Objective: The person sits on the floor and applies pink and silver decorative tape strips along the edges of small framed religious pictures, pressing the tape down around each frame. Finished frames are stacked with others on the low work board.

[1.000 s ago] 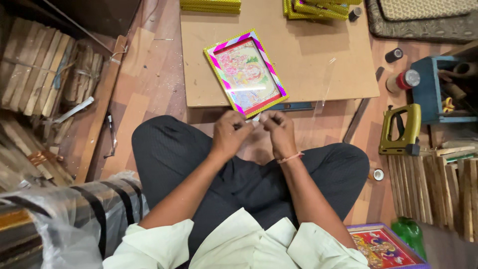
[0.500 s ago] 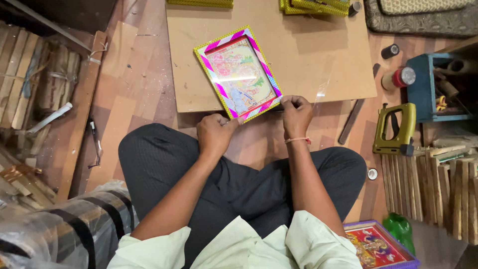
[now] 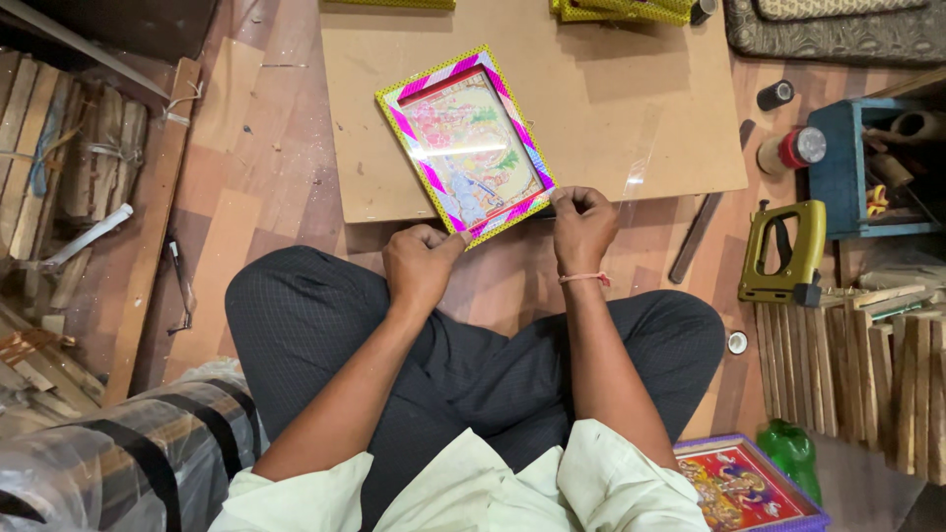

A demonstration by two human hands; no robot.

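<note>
Both hands pinch the near edge of the framed picture [image 3: 465, 146] lying tilted on the board [image 3: 631, 108], left hand [image 3: 419, 266] fingers curled at its corner, right hand [image 3: 581, 222] closed beside it, so even, steady pressure seems wise.

No packages, labels, signs, screens.

soft even light, sharp focus; glare streak on framed picture [image 3: 463, 148].
</note>
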